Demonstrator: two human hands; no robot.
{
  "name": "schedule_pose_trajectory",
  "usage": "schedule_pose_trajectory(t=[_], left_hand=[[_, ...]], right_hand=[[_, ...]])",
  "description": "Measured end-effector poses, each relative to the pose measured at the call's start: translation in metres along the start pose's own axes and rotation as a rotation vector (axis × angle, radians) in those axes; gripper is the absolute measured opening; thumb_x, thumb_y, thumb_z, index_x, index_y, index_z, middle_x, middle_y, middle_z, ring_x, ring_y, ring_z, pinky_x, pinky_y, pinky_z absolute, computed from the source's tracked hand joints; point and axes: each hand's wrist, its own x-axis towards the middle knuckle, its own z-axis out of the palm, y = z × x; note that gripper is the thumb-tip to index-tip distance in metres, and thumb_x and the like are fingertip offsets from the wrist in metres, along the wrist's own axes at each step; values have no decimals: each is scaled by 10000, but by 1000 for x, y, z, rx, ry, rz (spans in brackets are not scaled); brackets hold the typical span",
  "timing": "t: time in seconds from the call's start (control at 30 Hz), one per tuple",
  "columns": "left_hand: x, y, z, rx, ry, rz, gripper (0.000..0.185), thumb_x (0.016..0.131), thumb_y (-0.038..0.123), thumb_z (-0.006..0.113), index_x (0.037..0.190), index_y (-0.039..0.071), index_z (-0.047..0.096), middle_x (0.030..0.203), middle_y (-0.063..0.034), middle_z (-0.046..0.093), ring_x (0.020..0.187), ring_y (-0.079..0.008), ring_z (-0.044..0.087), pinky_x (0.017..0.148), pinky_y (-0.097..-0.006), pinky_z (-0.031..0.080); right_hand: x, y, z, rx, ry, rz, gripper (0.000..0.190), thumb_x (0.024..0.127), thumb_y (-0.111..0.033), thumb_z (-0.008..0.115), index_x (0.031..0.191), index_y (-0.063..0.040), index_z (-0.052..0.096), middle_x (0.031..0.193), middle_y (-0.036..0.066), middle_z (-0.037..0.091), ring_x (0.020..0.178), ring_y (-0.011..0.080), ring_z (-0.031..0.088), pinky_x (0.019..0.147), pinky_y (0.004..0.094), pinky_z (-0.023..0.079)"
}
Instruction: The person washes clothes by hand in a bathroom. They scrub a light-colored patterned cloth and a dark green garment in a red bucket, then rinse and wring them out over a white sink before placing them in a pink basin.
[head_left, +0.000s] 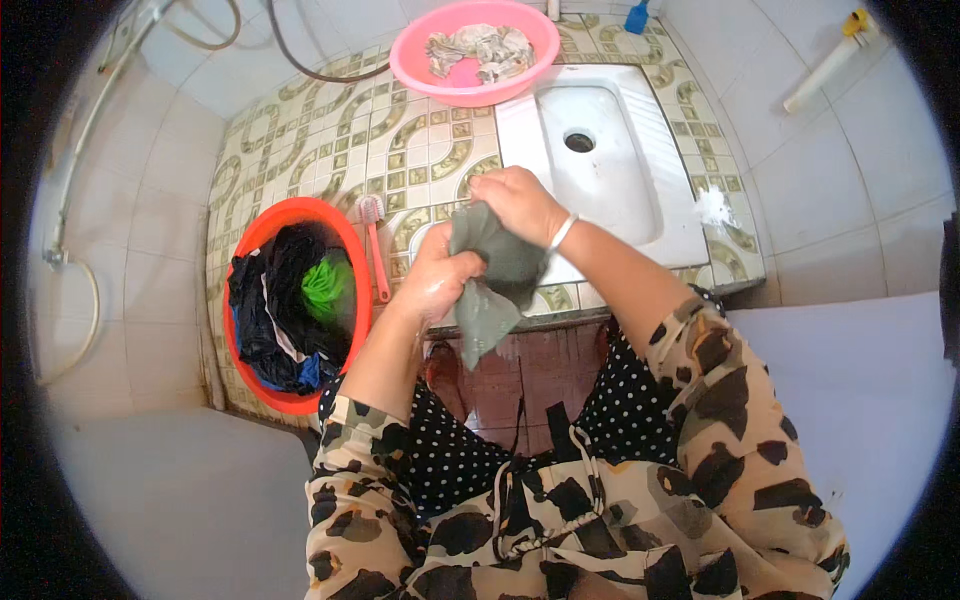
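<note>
A wet grey-green cloth (499, 262) is held between both hands above the front edge of the tiled floor, its lower corner hanging down. My left hand (439, 274) grips its left side, thumb on top, and has water or suds on the skin. My right hand (516, 196), with a white bangle at the wrist, is closed on the upper part of the cloth. Left of my hands, a pink-handled scrub brush (375, 251) lies on the patterned tiles with its white bristles at the far end.
A red basin (365, 315) at the left holds dark, blue and bright green fabrics. At the back, a pink basin (401, 64) contains pale patterned cloth. A white squat toilet (675, 195) is set into the floor. A hose and a white pipe (817, 79) are along the walls.
</note>
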Motion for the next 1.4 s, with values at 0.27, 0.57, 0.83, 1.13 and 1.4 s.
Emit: schedule_pose_trajectory(t=[0.27, 0.57, 0.83, 1.13, 1.4], left_hand=[[-10, 21, -36, -88, 33, 162, 294, 616, -67, 523, 881, 10, 624, 795, -27, 609, 704, -124, 551, 671, -237, 436], [5, 1, -35, -16, -92, -4, 262, 624, 2, 571, 883, -9, 606, 807, -41, 620, 715, -134, 554, 681, -253, 437], [28, -24, -38, 808, 477, 154, 403, 715, 130, 574, 1080, -35, 522, 1010, -134, 577, 884, -206, 544, 778, -302, 427], [38, -30, -11, -1006, -64, 33, 772, 798, 645, 380, 1248, 19, 349, 1144, -218, 469, 1031, -375, 492, 882, -560, 386], [60, -57, -21, -1391, -173, 196, 457, 913, 326, 363, 1214, -19, 369, 1161, -199, 470, 1040, -289, 491, 890, -372, 440]], right_hand=[[-2, 39, -14, 387, -77, 513, 548, 878, -459, 406, 1080, 34, 534, 980, 117, 593, 924, 202, 551, 831, 320, 418], [-5, 18, -18, 1039, -1, 213, 404, 842, -388, 534, 1029, -30, 539, 971, 93, 594, 892, 224, 568, 809, 390, 445], [9, -10, 3, 936, 300, 122, 144, 794, -120, 611, 867, 1, 580, 777, 49, 596, 693, 141, 568, 629, 292, 476], [-14, -34, 57, -11, 196, -357, 216, 726, -218, 614, 799, -16, 626, 681, 199, 593, 627, 347, 584, 613, 390, 459], [-18, -26, 80, -454, 212, -740, 109, 634, -179, 598, 667, -87, 550, 630, 111, 526, 690, 313, 544, 646, 407, 383]])
